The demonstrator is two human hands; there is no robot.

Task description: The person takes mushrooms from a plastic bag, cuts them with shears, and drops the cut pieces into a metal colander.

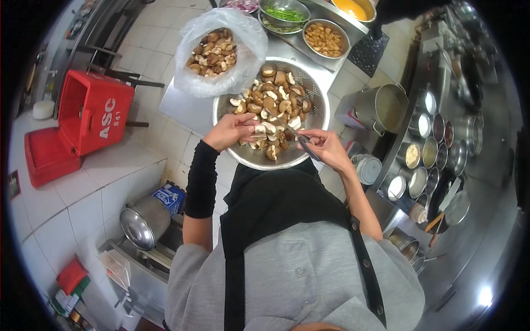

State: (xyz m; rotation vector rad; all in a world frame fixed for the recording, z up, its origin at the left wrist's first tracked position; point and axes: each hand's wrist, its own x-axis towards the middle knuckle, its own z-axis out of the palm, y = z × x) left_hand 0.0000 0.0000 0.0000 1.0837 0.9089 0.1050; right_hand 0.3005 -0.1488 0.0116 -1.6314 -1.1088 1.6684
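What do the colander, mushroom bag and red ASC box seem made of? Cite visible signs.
Colander: probably polished stainless steel, from its silvery shine and neat perforations.
Mushroom bag: thin plastic film, translucent and wrinkled, with a soft sheen.
Red ASC box: likely hard plastic, from its smooth, even red sides; fibreglass remains possible.

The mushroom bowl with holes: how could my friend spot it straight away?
Start at the black apron in the lower middle, then look just above it. There sits a wide, round metal bowl holding cut mushroom pieces. Its side is dotted with little holes, unlike the soft plastic bag of mushrooms next to it.
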